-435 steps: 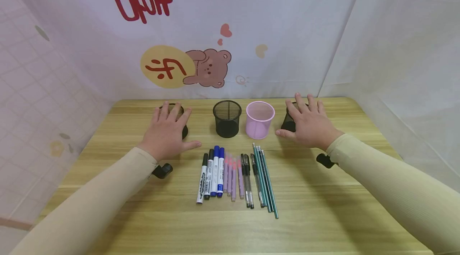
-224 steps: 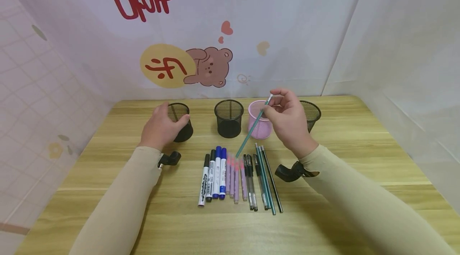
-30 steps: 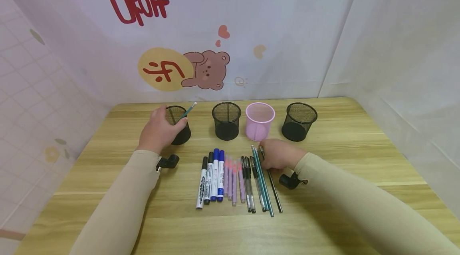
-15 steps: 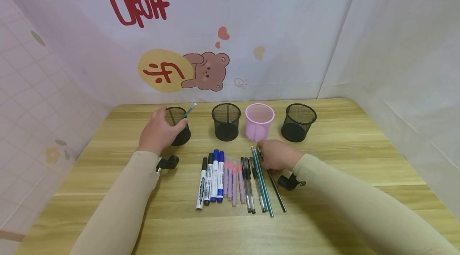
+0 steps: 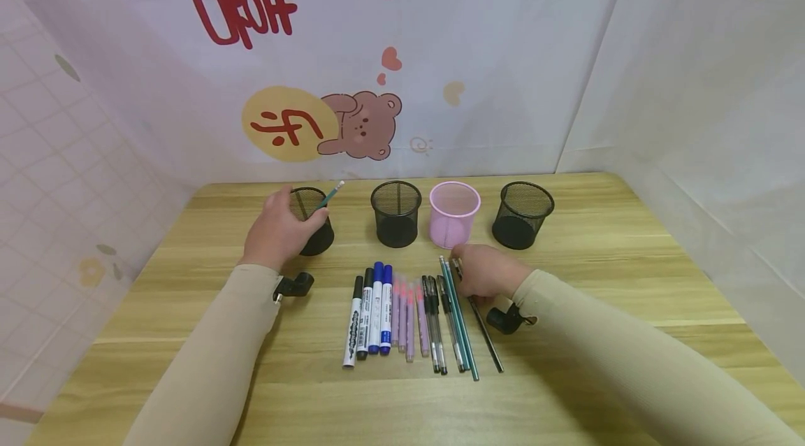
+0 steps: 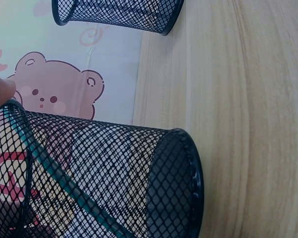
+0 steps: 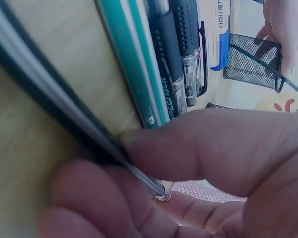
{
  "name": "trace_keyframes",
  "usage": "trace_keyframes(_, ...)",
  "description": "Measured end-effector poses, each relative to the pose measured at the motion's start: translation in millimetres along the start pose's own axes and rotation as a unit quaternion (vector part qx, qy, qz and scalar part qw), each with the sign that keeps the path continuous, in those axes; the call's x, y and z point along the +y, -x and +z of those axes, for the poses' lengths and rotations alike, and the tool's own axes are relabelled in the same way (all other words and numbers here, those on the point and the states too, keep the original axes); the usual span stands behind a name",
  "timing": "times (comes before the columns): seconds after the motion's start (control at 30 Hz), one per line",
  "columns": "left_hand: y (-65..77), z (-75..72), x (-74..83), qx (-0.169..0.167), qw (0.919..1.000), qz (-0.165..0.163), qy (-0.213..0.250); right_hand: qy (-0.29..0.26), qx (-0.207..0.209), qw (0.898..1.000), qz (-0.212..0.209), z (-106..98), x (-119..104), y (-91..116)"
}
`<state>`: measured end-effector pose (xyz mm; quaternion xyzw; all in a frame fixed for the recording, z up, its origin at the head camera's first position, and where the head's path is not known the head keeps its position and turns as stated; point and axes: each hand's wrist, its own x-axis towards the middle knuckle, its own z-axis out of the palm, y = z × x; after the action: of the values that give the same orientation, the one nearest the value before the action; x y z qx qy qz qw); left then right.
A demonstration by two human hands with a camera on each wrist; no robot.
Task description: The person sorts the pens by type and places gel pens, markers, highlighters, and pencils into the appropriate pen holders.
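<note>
My left hand [image 5: 277, 231] grips the rim of the leftmost black mesh pen cup [image 5: 319, 240], which stands upright. One teal pencil [image 5: 331, 193] leans inside that cup, its eraser end above the rim; the left wrist view shows its teal shaft [image 6: 64, 181] through the mesh. In front of the pink cup, my right hand [image 5: 490, 271] pinches a dark pencil [image 7: 54, 91] near its eraser end between thumb and fingers. That pencil's lower part [image 5: 489, 341] slants down over the table. Just left of it lie more teal pencils [image 5: 461, 320].
Black gel pens [image 5: 434, 324], pink-capped lilac pens [image 5: 410, 320] and blue and black markers [image 5: 375, 310] lie in a row leftward. Behind stand a black mesh cup [image 5: 397, 222], a pink mesh cup [image 5: 453, 222] and another black mesh cup [image 5: 518, 222].
Since the first frames, the teal pencil has gone from my right hand into the left cup. Over the last second, the dark pencil's lower end has swung slightly right; my left hand stays put.
</note>
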<state>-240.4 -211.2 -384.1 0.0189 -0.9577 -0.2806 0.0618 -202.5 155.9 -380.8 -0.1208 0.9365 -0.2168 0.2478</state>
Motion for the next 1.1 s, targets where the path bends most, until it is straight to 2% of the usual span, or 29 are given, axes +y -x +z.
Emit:
trace_keyframes(0.33, -0.6, 0.1, 0.0, -0.001, 1.0000, -0.001, 0.001, -0.016, 0.009, 1.000, 0.006, -1.6, 2.5, 0.8)
trace_keyframes(0.57, -1.5, 0.8, -1.7, 0.002, 1.0000, -0.002, -0.001, -0.047, 0.022, 0.999, 0.000, -6.8, 5.5, 2.8)
trace_keyframes(0.77, -1.2, 0.5, -0.9, 0.001, 1.0000, -0.002, 0.000, -0.037, 0.033, 0.999, 0.006, -15.7, 2.4, 6.2)
trace_keyframes(1.1, -1.6, 0.6, -1.1, 0.000, 1.0000, -0.002, -0.002, -0.054, 0.067, 0.996, -0.021, -20.6, 2.1, 9.0)
